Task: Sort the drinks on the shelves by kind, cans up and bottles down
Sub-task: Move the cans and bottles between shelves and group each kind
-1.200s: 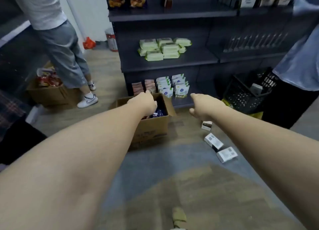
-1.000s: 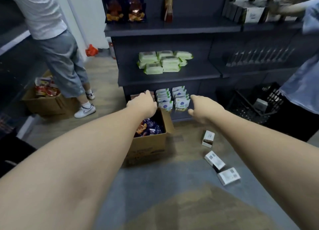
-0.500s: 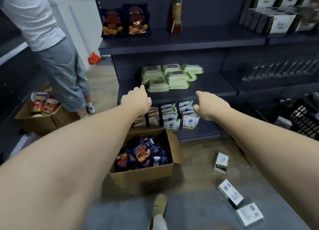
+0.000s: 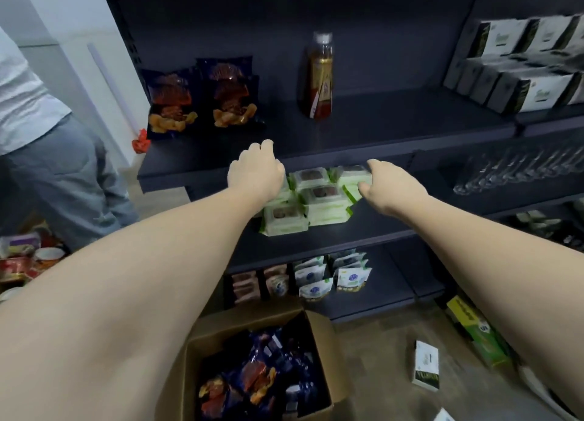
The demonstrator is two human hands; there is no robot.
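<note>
We see both arms stretched toward the dark shelving. The left hand hangs in front of the upper shelf's front edge, fingers loosely curled with nothing in them, just above the green-and-white wipe packs stacked on the middle shelf. The right hand is at the right end of that stack, thumb near a pack; whether it actually grasps one we cannot tell. The only drink we can find is a bottle of amber liquid with a white cap and a gold-and-red label, standing upright on the upper shelf, well apart from both hands; its writing is too blurred to read. To its left stand two dark blue snack bags, and at the far right white-and-dark boxes whose print is illegible. Small pouches with round blue logos line the lowest shelf. On the floor sits an open cardboard box of similar dark blue bags, with a small white carton beside it. Another person in a white top and grey trousers stands at the left.
</note>
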